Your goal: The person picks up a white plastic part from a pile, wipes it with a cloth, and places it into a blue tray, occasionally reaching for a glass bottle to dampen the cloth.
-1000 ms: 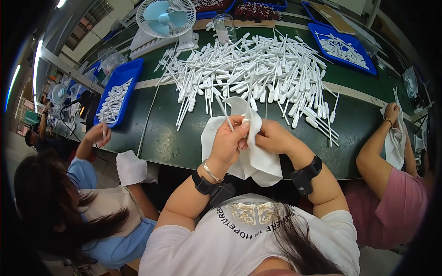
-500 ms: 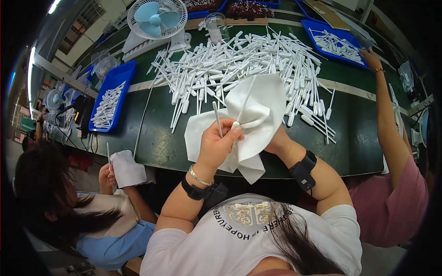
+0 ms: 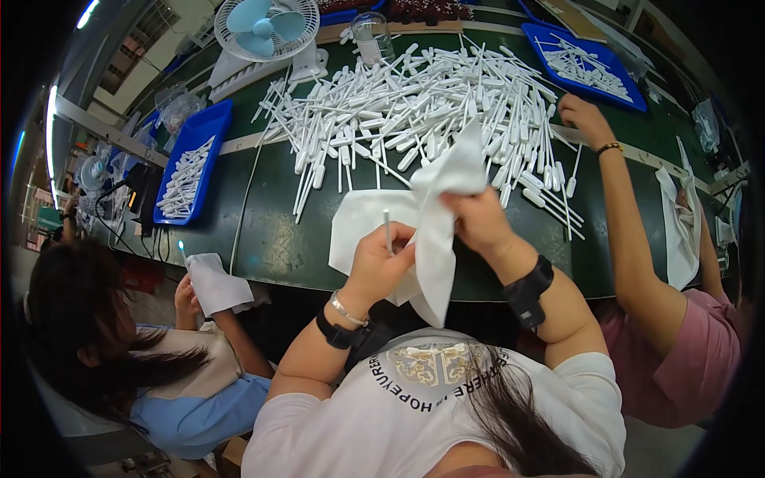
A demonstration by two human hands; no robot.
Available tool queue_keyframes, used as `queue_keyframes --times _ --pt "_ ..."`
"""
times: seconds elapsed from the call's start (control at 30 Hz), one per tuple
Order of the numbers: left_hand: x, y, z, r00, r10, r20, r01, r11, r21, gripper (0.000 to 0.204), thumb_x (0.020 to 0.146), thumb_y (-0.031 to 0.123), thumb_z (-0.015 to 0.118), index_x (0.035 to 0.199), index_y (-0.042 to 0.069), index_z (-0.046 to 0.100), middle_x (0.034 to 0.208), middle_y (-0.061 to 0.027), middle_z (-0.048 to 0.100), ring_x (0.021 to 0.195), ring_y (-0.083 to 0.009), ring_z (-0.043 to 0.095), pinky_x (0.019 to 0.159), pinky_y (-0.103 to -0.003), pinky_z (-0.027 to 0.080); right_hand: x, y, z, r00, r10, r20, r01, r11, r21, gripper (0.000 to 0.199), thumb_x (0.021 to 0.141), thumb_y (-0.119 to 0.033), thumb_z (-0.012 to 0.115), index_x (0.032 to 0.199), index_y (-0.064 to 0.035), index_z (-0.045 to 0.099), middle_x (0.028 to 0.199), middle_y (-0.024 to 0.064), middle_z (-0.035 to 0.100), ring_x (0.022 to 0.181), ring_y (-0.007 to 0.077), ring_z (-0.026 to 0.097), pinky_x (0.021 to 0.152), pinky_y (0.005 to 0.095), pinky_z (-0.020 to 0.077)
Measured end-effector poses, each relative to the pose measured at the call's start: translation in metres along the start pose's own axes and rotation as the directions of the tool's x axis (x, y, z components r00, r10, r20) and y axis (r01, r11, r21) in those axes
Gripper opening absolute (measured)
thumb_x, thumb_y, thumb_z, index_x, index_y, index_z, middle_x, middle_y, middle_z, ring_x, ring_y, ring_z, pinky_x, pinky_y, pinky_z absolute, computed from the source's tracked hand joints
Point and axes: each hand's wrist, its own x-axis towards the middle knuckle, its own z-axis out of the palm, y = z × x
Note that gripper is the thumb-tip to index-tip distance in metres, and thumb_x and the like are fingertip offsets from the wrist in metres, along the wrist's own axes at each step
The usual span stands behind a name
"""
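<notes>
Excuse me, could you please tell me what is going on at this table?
The person's left hand holds a thin white stick; the right hand grasps a loosely bunched white cloth beside it. A large pile of white sticks lies ahead on the green table. To the right, a co-worker's hand is stretched out near a blue tray holding more.

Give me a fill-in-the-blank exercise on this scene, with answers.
From the person's left hand pokes a thin pale rod; the right hand grips a rumpled fabric cloth coloured ____.
White bulb-ended sticks lie in the shallow rectangular tray at left, coloured ____.
The round, blue-bladed fan stands to the ____ of the clear cylindrical jar.

Missing words: white; blue; left.
</notes>
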Motion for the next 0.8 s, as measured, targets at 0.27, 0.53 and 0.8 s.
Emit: queue_keyframes --times 0.27,0.53,0.8 --pt "-0.004 0.009 0.002 0.996 -0.03 -0.089 0.019 0.993 -0.114 0.012 0.075 0.009 0.061 0.083 0.001 0.057 0.071 -0.0014 0.057 0.061 -0.0057 0.05 0.057 -0.021 0.041 -0.007 0.006 0.01 0.968 0.184 0.17 -0.108 0.919 -0.38 0.028 0.074 0.002 0.055 0.101 -0.0009 0.051 0.091 0.0063 0.057 0.082 0.017 0.057 0.072 0.0307 0.0469" --pt "-0.008 0.01 -0.012 0.972 0.235 -0.012 -0.218 0.917 0.334 0.01 0.075 0.005 0.062 0.081 -0.001 0.056 0.069 0.0004 0.053 0.052 -0.0037 0.041 0.052 -0.015 0.033 0.011 -0.007 -0.014 0.997 -0.081 -0.007 0.081 0.997 -0.008 0.029 0.073 0.001 0.053 0.102 -0.0002 0.049 0.091 0.0062 0.057 0.082 0.0189 0.057 0.072 0.0309 0.0473" --pt "-0.012 0.011 -0.03 0.962 -0.262 0.079 0.27 0.859 -0.436 0.013 0.081 0.009 0.055 0.089 -0.001 0.055 0.067 -0.0025 0.051 0.046 -0.0049 0.037 0.044 -0.018 0.031 0.017 -0.032 -0.033 0.99 -0.136 0.047 0.119 0.958 0.261 0.033 0.076 -0.003 0.052 0.108 0.0011 0.047 0.097 0.009 0.057 0.085 0.0188 0.058 0.074 0.0308 0.0473"
